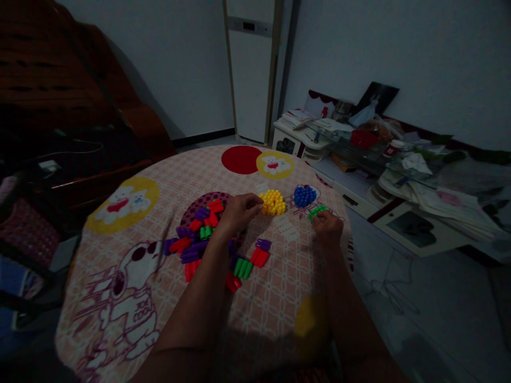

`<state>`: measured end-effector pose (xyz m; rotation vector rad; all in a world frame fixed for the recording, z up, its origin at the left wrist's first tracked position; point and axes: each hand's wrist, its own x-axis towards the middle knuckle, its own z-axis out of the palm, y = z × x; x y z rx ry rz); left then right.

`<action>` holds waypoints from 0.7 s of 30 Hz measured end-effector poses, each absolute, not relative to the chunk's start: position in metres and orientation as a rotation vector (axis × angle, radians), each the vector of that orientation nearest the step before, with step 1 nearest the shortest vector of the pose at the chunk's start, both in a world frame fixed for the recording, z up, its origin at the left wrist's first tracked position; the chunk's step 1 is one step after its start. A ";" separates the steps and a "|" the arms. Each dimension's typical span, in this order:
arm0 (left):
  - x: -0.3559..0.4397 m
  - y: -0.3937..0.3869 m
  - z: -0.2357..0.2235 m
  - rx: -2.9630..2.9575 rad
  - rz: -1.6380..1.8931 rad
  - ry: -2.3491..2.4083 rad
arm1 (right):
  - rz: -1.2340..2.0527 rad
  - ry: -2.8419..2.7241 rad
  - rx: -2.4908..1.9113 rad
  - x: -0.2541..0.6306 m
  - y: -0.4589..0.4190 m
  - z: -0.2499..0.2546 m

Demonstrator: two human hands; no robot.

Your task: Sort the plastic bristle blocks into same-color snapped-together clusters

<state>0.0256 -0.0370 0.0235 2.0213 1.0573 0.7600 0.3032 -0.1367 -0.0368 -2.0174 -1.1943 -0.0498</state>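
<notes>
My left hand (241, 211) reaches to the left edge of a tight yellow block cluster (273, 202). Its fingers are bent together at the yellow pieces; what lies between the tips is hidden. On the right, my right hand (329, 229) has its fingers curled on the near side of a small green block group (317, 212). A blue block cluster (304, 196) sits just behind that group. Under and around my left forearm lie loose plastic tube-shaped blocks: purple ones (194, 252), red ones (260, 258) and green ones (242, 268).
A patterned cloth (275, 303) covers the round table. Beyond its right edge stands a low cabinet (415, 223) heaped with papers and bags. A wooden bench (147, 125) is at the left, and a tall white air conditioner (252, 80) stands at the back.
</notes>
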 end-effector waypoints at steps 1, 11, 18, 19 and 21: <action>0.023 -0.036 0.024 2.009 0.764 1.065 | -0.075 -1.193 -2.057 0.302 -0.136 -0.037; -0.041 -0.023 0.032 1.815 1.035 1.362 | -0.271 -1.183 -2.111 0.295 -0.142 -0.039; -0.079 -0.028 0.040 1.732 1.054 1.712 | 0.126 -1.720 -1.737 0.236 -0.137 -0.017; -0.082 -0.028 0.040 1.728 1.042 1.729 | 0.174 -1.809 -1.700 0.222 -0.135 -0.014; -0.085 -0.028 0.039 1.726 1.043 1.738 | 0.238 -1.973 -1.651 0.195 -0.129 -0.008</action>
